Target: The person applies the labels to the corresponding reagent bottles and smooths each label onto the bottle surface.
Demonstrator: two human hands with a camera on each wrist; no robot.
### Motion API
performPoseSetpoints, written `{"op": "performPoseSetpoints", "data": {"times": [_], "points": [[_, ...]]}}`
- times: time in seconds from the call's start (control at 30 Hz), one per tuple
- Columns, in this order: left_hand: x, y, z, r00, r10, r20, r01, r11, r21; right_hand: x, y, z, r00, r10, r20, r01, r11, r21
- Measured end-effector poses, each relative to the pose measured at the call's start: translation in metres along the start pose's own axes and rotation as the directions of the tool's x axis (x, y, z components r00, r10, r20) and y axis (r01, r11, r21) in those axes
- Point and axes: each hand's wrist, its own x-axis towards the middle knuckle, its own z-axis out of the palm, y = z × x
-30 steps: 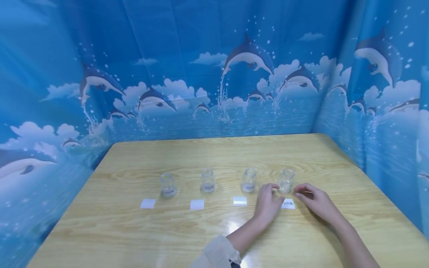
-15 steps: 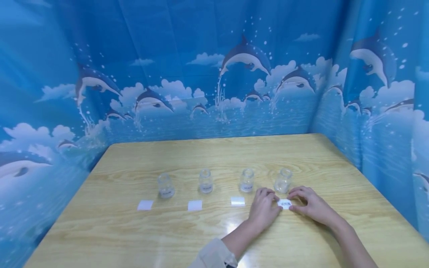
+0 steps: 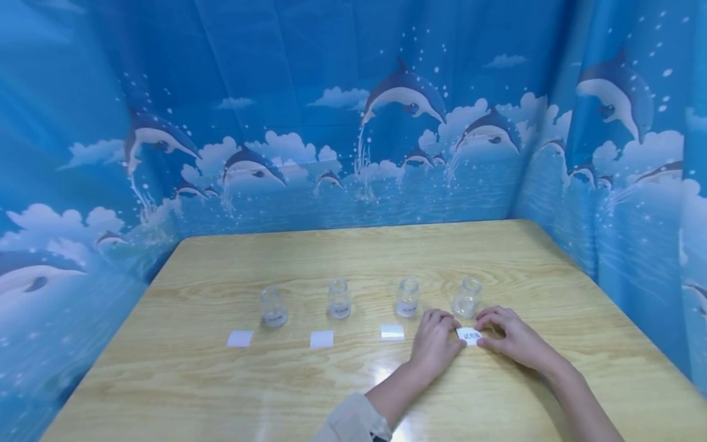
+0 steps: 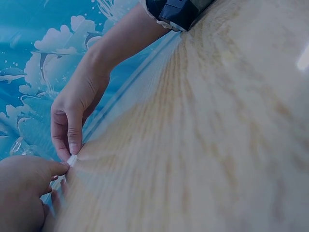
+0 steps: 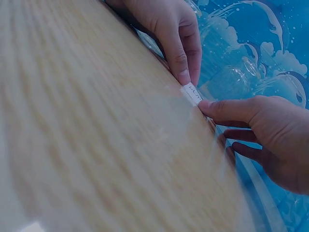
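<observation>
1. Step in hand: a small printed label is being picked up off the wooden table, lower right of centre in the head view, just in front of the rightmost glass vial.
2. Left hand: the label's left edge is pinched by its curled fingertips.
3. Right hand: the label's right edge is pinched between its thumb and fingers; in the right wrist view the label is seen tilted up on edge between both hands.
4. Next move, as judged: the label would have to be lifted clear while the near vial is left undisturbed, which calls for a light, steady pull.
5. Other things, left to right: three blank white labels are laid in a row, each in front of a glass vial.
6. Obstacle: the rightmost vial is just behind the fingers and could be knocked.
7. Backdrop: a blue dolphin-print curtain is hung round the table.
</observation>
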Motion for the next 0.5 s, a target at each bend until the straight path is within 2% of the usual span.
{"op": "performPoseSetpoints", "data": {"times": [0.13,0.23,0.3,0.4,0.43,0.5], "points": [[0.0015,-0.0003,0.0004,1.000,-0.004,-0.027,0.003,0.999,-0.051,0.0009,-0.0025,0.0011,0.999,-0.024,-0.025,0.024,1.000,-0.003],[0.0028,-0.0003,0.0011,0.999,-0.022,-0.041,0.014,0.985,-0.173,0.0018,-0.0040,0.0019,0.999,-0.013,-0.048,0.015,1.000,0.024],[0.0036,0.0001,0.0012,0.998,-0.044,-0.037,0.032,0.959,-0.283,0.0022,-0.0054,0.0018,0.998,0.004,-0.059,0.000,0.998,0.055],[0.0045,0.0008,0.0005,0.997,-0.068,-0.024,0.051,0.905,-0.423,0.0031,-0.0083,0.0009,0.996,0.040,-0.083,-0.032,0.995,0.092],[0.0047,0.0013,0.0002,0.997,-0.070,-0.020,0.053,0.888,-0.457,0.0033,-0.0091,0.0005,0.995,0.043,-0.091,-0.034,0.995,0.099],[0.0045,0.0019,-0.0002,0.998,-0.066,-0.020,0.048,0.871,-0.488,0.0034,-0.0102,-0.0002,0.992,0.047,-0.114,-0.035,0.994,0.101]]}}
